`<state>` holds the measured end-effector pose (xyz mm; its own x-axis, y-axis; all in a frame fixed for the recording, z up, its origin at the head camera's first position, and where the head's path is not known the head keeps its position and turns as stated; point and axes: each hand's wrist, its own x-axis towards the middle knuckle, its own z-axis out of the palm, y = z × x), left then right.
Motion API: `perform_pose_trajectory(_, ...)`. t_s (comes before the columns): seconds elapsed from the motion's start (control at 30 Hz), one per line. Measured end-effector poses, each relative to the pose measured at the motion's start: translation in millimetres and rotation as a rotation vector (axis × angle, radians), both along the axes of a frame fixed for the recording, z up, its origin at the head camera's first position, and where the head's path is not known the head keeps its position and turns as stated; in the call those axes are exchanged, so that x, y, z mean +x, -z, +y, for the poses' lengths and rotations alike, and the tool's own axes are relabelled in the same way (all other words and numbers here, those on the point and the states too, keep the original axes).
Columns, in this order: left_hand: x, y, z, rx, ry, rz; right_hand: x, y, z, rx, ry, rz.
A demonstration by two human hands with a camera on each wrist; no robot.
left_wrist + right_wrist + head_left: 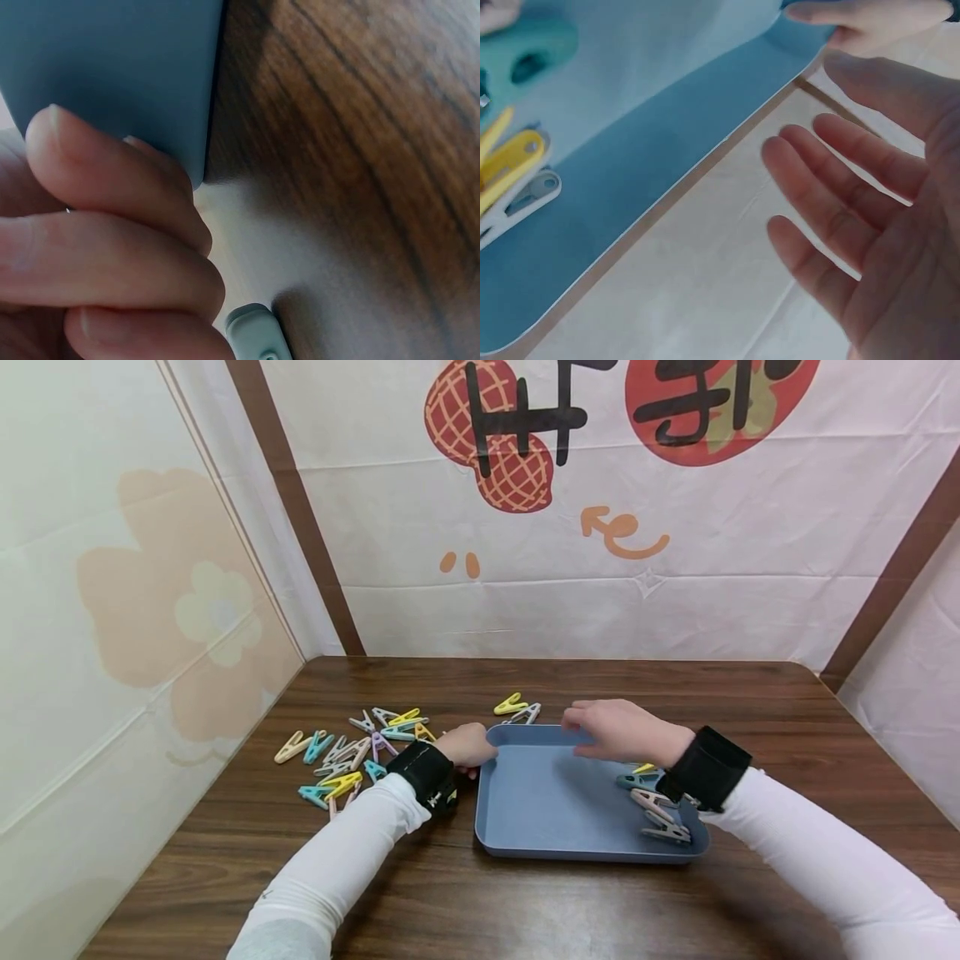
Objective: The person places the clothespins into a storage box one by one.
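Note:
My left hand [467, 745] grips the left rim of a blue-grey tray [551, 814]. Its thumb lies over the inner side, while its curled fingers sit by the outer wall [112, 67] in the left wrist view. Above the tray's far part, my right hand [622, 731] hovers with nothing in it, fingers loosely spread in the right wrist view. Inside the tray's right end lie several clothespins, among them a teal one [551, 56], a yellow one [517, 161] and a white one [529, 201]. The right wrist partly hides them in the head view.
Many loose clothespins, including a purple one [380, 743] and a cream one [292, 747], are scattered left of the tray. Behind its far left corner lie a yellow clothespin [511, 703] and a grey one [527, 713]. Printed white cloth [555, 618] hangs behind the wooden table [555, 910].

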<state>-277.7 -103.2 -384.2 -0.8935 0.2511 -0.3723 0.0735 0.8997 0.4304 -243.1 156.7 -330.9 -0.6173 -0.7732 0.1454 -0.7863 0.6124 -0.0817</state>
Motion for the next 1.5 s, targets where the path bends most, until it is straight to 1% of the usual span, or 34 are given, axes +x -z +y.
perform_pose_trajectory(0.07, 0.5, -0.1, 0.5, 0.002, -0.002, -0.003, -7.9, 1.9, -1.7, 0.000, 0.003, 0.009)
perform_pose_trajectory(0.13, 1.3, -0.5, 1.2, 0.002, -0.003, -0.007, -15.1, 4.4, -0.4, 0.003, 0.027, -0.003)
perform_pose_trajectory(0.23, 2.5, -1.5, 1.8, 0.001, -0.004, -0.014, -23.9, 7.8, 7.0, 0.008, 0.087, -0.036)
perform_pose_trajectory(0.33, 2.9, -3.0, 1.5, -0.005, 0.003, -0.008, -30.8, 11.0, 19.5, 0.012, 0.162, -0.063)
perform_pose_trajectory(0.43, 2.9, -4.3, 0.7, -0.009, 0.010, -0.004, -35.7, 14.0, 35.2, 0.020, 0.227, -0.084)
perform_pose_trajectory(0.6, 2.2, -5.3, 0.2, -0.005, 0.012, -0.007, -37.5, 16.7, 60.7, 0.035, 0.306, -0.142)
perform_pose_trajectory(0.83, 0.8, -6.3, 0.8, -0.005, -0.007, -0.007, -28.7, 19.5, 86.3, 0.063, 0.419, -0.235)
perform_pose_trajectory(0.93, 0.1, -4.1, 0.1, -0.004, 0.006, -0.001, -22.7, 22.0, 93.1, 0.070, 0.470, -0.283)
perform_pose_trajectory(1.0, 0.2, -2.3, -0.5, -0.002, 0.018, 0.005, -17.6, 23.4, 96.9, 0.071, 0.498, -0.340)
perform_pose_trajectory(1.07, 0.3, -1.0, -0.7, -0.001, 0.031, 0.007, -11.5, 24.3, 101.1, 0.060, 0.515, -0.417)
perform_pose_trajectory(1.2, 0.4, -2.1, -0.7, 0.002, 0.031, 0.018, 0.3, 25.1, 107.2, 0.011, 0.525, -0.594)
perform_pose_trajectory(1.3, 0.5, -4.0, -0.7, 0.002, 0.024, 0.026, 6.4, 27.0, 108.4, -0.019, 0.524, -0.684)
perform_pose_trajectory(1.4, 1.3, -5.0, -0.5, 0.001, 0.021, 0.022, 10.7, 30.4, 108.0, -0.018, 0.516, -0.709)
perform_pose_trajectory(1.5, 2.4, -4.6, 0.1, -0.006, 0.025, 0.017, 13.8, 34.8, 106.7, -0.029, 0.523, -0.706)
